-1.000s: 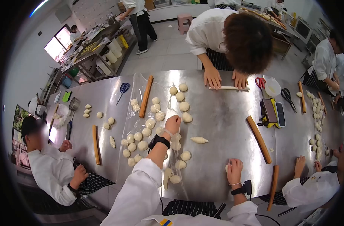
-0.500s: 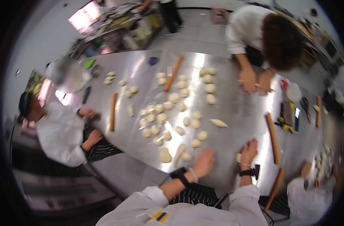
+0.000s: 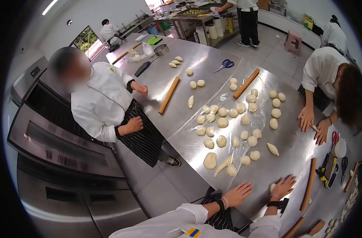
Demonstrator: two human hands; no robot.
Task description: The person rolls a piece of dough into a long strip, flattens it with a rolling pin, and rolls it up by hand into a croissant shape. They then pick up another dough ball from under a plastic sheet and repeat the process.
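My left hand (image 3: 237,194) is stretched out low over the front of the steel table (image 3: 252,180), fingers extended and nothing in it. My right hand (image 3: 283,187) lies palm down with its fingers apart, touching or just over a small dough ball (image 3: 272,188) that shows at its left side. Nearest to my left hand are a round dough ball (image 3: 231,170), a long tapered dough piece (image 3: 223,166) and a larger dough lump (image 3: 210,160). Beyond them, several dough balls (image 3: 222,122) sit under or around clear plastic film (image 3: 261,119). A shaped dough roll (image 3: 272,149) rests to their right.
A rolling pin (image 3: 308,184) lies right of my right hand. Another rolling pin (image 3: 246,83) and blue scissors (image 3: 224,66) are farther back. A co-worker (image 3: 105,99) stands at the left edge; another person's hands (image 3: 314,125) press a dough strip at the right.
My view has swung left and upward, so the table and dough appear farther right. My left hand looks flatter and sharper now; my right hand stays by the small dough ball.
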